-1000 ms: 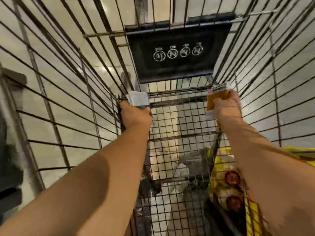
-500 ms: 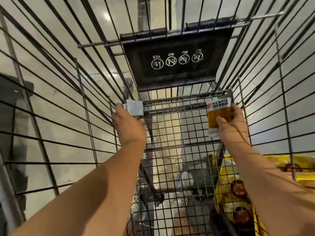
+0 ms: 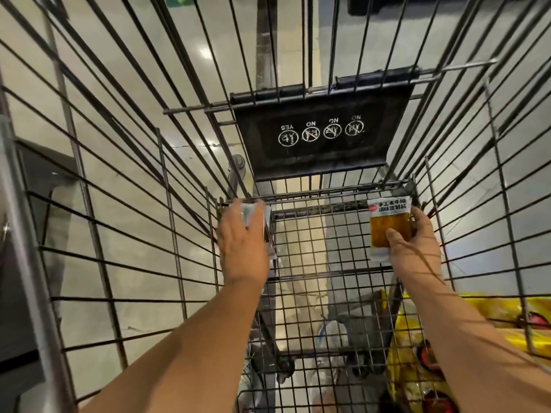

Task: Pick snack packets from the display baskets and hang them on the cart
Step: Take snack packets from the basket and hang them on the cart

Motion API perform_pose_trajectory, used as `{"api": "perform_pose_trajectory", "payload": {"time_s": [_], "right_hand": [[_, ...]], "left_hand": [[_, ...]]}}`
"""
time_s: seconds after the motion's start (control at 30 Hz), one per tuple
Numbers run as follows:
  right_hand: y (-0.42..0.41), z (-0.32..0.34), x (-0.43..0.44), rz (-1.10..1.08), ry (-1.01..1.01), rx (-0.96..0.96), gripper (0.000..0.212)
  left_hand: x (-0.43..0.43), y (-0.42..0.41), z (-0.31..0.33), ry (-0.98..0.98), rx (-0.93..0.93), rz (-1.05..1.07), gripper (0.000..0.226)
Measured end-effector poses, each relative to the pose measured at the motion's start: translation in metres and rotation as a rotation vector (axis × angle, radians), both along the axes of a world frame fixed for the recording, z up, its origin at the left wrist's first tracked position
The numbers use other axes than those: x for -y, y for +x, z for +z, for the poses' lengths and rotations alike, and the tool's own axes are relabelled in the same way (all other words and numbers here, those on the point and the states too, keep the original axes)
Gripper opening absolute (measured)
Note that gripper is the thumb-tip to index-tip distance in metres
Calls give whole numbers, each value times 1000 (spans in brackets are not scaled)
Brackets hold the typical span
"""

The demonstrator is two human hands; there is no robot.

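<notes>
The orange packet [image 3: 389, 229], with its white printed header uppermost, is held upright against the cart's far wall [image 3: 328, 234] at the far right corner, its top just under the top rail [image 3: 328, 192]. I judge this is to bring the header up to a wire it can hang from. The right hand [image 3: 417, 245] pinches it, thumb across the orange front and fingers behind its right edge, leaving the header free. At the far left corner a pale packet [image 3: 253, 213] sits against the same wall, mostly hidden by the left hand [image 3: 243, 248] (back of the hand to the camera, blurred). Its fingers lie up over the packet, but I cannot tell whether they press it flat or grip it. Neither packet looks hung yet. Above the far wall a black flap [image 3: 322, 135] with round symbols hangs down, and a yellow bag [image 3: 417, 368] lies by the cart's right side
</notes>
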State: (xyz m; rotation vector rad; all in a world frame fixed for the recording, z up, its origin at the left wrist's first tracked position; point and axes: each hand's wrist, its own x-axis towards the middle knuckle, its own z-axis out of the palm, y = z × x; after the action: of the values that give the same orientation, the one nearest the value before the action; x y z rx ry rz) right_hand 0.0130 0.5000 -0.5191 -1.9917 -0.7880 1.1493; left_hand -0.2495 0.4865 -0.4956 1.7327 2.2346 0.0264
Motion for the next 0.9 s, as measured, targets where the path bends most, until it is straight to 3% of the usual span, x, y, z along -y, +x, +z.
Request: {"api": "perform_pose_trajectory", "payload": {"time_s": [0.1, 0.2, 0.33, 0.4, 0.47, 0.53, 0.57, 0.67, 0.8, 0.9], "right_hand": [[-6, 4, 0, -31, 109, -1, 59], [-11, 11, -10, -106, 181, 39, 50], [-8, 0, -16, 95, 107, 220, 44], [-9, -3, -11, 227, 97, 437, 45], [-11, 0, -9, 375, -55, 623, 54], [-15, 5, -5, 681, -248, 931, 79], [-18, 8, -5, 748, -313, 981, 89], [-21, 8, -3, 789, -349, 972, 88], [-14, -1, -1, 628, -164, 988, 67], [-15, -2, -10, 662, -197, 896, 58]], "left_hand": [[4, 4, -4, -153, -104, -227, 46], [8, 6, -11, -327, -213, -284, 62], [13, -7, -13, -330, -344, -284, 61], [14, -8, -15, -348, -345, -287, 61], [13, -7, -16, -373, -322, -292, 67], [16, -8, -16, -355, -285, -278, 72], [18, -8, -15, -322, -257, -251, 74], [22, -8, -10, -240, -156, -127, 73], [28, -7, -6, -248, -168, -171, 65], [30, -13, -6, -283, -183, -188, 65]]}}
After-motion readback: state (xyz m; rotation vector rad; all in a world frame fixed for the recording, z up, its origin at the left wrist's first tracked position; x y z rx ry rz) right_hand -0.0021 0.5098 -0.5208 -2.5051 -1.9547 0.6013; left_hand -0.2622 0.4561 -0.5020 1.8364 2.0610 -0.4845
